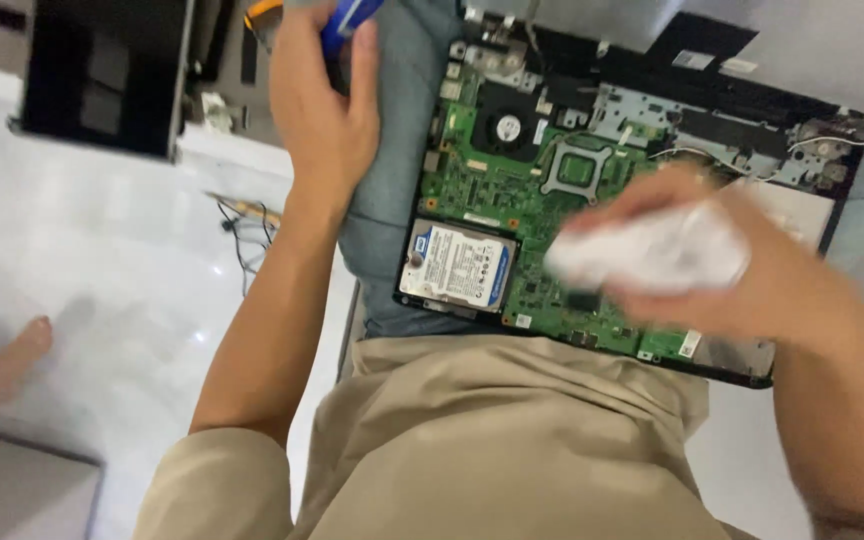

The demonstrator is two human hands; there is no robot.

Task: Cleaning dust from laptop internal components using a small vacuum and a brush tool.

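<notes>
An opened laptop base point(752, 372) lies across my lap with its green circuit board point(497, 180) bare. A silver hard drive point(455, 265) sits in the board's near left corner, and a black fan point(508, 125) lies at the far left. My right hand point(722, 255) hovers over the board's right half, blurred, closed around a crumpled white wad point(652, 255). My left hand point(324, 105) is raised to the left of the laptop, gripping a blue-handled tool point(347, 18) whose tip is out of frame.
A dark panel point(102, 70) leans at the far left on the white floor point(102, 260). Thin loose wires point(242, 225) lie by my left forearm. A bare foot point(2, 365) shows at the left edge. A grey slab point(12, 490) fills the near left corner.
</notes>
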